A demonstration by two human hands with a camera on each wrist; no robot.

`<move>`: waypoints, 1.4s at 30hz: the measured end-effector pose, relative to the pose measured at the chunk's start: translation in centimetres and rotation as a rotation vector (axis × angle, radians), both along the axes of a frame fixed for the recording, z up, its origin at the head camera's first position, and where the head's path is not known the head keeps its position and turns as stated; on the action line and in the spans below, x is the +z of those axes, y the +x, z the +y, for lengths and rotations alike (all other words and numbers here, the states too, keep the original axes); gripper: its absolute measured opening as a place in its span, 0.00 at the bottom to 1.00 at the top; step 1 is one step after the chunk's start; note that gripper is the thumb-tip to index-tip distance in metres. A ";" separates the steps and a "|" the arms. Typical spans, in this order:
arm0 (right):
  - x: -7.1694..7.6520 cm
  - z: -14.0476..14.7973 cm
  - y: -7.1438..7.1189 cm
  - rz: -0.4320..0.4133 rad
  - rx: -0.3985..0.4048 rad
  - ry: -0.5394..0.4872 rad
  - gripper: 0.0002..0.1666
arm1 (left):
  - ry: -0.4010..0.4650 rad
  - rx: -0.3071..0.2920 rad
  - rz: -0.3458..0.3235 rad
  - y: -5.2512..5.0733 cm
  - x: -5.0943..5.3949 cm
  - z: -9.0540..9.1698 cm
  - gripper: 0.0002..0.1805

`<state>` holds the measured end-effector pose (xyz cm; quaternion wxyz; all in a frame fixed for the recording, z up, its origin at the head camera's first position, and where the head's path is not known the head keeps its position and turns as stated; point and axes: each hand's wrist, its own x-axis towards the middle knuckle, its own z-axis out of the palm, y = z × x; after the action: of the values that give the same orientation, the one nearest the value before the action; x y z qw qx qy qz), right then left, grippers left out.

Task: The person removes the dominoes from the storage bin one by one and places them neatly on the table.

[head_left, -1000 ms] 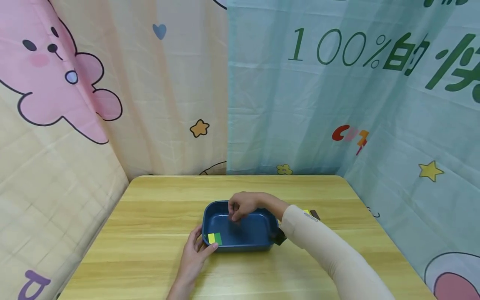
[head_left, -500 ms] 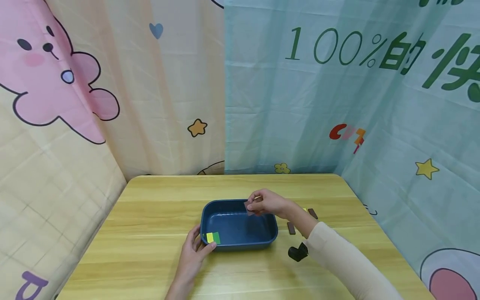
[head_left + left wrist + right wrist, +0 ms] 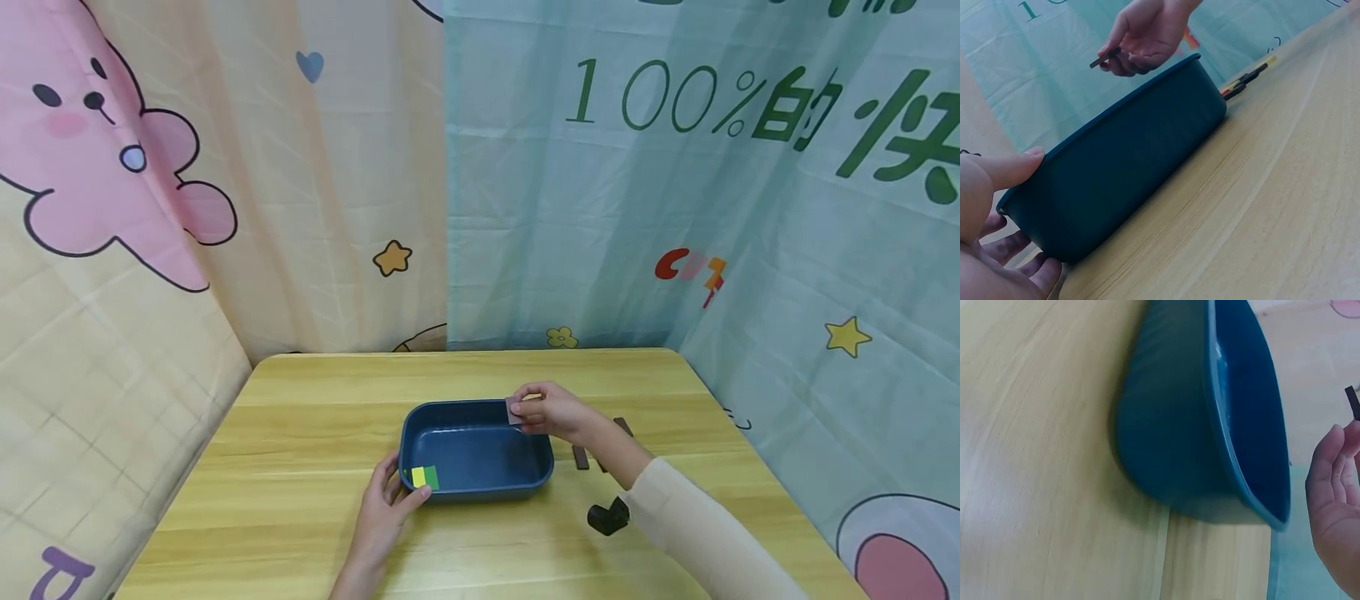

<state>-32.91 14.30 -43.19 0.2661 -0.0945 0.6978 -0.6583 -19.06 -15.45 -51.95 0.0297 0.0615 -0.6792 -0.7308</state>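
Note:
A blue rectangular tub (image 3: 487, 497) stands on the wooden table. My left hand (image 3: 381, 508) grips its left front corner, thumb over the rim and fingers round the outside wall, as the left wrist view also shows. Above the tub's far right corner, my right hand (image 3: 551, 413) pinches a small flat brown tile (image 3: 513, 411) between thumb and fingers. Seen edge-on in the left wrist view, the brown tile (image 3: 1104, 59) is thin and clear of the rim. Inside the tub's left front corner lies a yellow and green piece (image 3: 425, 477).
Right of the tub lie several small dark pieces, among them a brown strip (image 3: 581, 457) and another brown strip (image 3: 622, 426), partly covered by the right forearm. A black object (image 3: 608, 517) sits beside the right sleeve. Printed curtains surround the table (image 3: 322, 433).
My right hand has risen from inside the tub and moved right, with the brown tile coming into view in its fingers. The left hand keeps its hold on the tub.

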 end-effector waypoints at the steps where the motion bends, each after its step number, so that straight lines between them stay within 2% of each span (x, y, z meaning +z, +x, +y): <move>1: -0.1 0.4 0.1 0.001 -0.006 -0.015 0.05 | 0.001 -0.003 0.000 0.0 0.0 0.0 0.47; 7: -0.7 3.5 0.6 0.021 -0.037 -0.073 0.04 | 0.002 -0.012 -0.006 0.0 -0.1 -0.1 0.47; 15: -2.3 7.6 2.0 0.025 -0.077 -0.051 0.04 | -0.017 0.000 -0.019 -0.1 -0.1 -0.3 0.47; 23: -5.7 10.9 4.7 0.046 -0.102 0.103 0.15 | -0.018 -0.005 -0.020 -0.1 -0.1 -0.2 0.47; 28: -7.7 12.1 6.0 0.055 -0.096 0.196 0.13 | -0.015 -0.011 -0.012 -0.1 -0.1 -0.2 0.46; 32: -8.2 12.3 6.7 0.091 -0.094 0.270 0.10 | -0.018 -0.010 -0.014 -0.2 -0.1 -0.2 0.46; 42: -8.4 11.4 7.0 0.212 -0.116 0.399 0.08 | -0.016 -0.013 -0.024 -0.2 -0.2 -0.2 0.47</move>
<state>-25.90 25.72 -51.61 0.1664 -0.0682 0.8425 -0.5077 -19.30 -15.69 -52.13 0.0172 0.0658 -0.6859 -0.7245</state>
